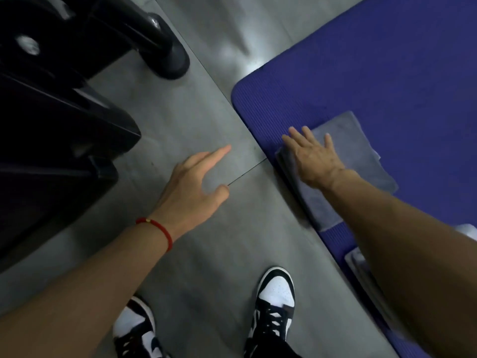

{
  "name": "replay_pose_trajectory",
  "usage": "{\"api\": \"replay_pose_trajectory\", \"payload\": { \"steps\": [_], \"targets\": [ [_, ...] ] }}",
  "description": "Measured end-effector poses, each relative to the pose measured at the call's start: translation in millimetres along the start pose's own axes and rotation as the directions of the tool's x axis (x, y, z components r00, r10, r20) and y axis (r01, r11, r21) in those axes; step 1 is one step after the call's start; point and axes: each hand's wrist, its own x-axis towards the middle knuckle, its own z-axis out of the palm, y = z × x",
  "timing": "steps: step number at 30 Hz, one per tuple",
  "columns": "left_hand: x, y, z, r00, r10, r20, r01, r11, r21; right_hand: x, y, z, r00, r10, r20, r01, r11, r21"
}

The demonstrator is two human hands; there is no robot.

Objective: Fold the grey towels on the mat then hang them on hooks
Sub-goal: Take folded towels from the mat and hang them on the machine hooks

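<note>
The blue mat was taken as the landmark: a ribbed foam sheet with a rounded corner, laid flat on the grey tiled floor so that soft cloth could be worked on a clean, slightly cushioned surface. A grey towel, already folded into a thick oblong with stacked layers visible at its near edge, was lain along the mat's left border, close to that rounded corner; its nap appeared matte and soft, and one loose corner was seen jutting out on the side farther into the mat. The right hand was spread flat on the towel, fingers straight and splayed, nothing gripped; the pressing was judged to be meant to flatten the fold and settle the layers before lifting. The left hand was held off the mat, above the bare floor to the mat's left, fingers extended and thumb apart, nothing held, presumably kept free for balance or for the next grasp. A red cord bracelet was worn on that wrist. A second pale folded cloth was partly hidden by the right forearm at the mat's near edge. Black-and-white sneakers were planted on the floor beside the mat, and glossy black equipment stood well apart from it. No hooks were shown, so hanging was judged not yet begun
</note>
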Motion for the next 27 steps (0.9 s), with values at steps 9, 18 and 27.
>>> {"api": "replay_pose_trajectory", "payload": {
  "steps": [9, 18, 27],
  "targets": [
    [-4, 16, 2, 0.999, -0.049, -0.006, 0.049, 0.993, 0.105, -6, 28, -5, 0.957, -0.131, -0.260, 0.102, 0.987, -0.124],
    [-91, 113, -81, 0.975, 0.128, 0.182, -0.182, 0.929, 0.323, -146, 37, -99, 0.947, -0.152, -0.282, 0.162, 0.987, 0.014],
    [-205, 241, -192, 0.968, 0.155, 0.196, -0.190, 0.966, 0.174, -321, -62, -292, 0.841, -0.320, -0.437, 0.467, 0.836, 0.288]
  ]
}}
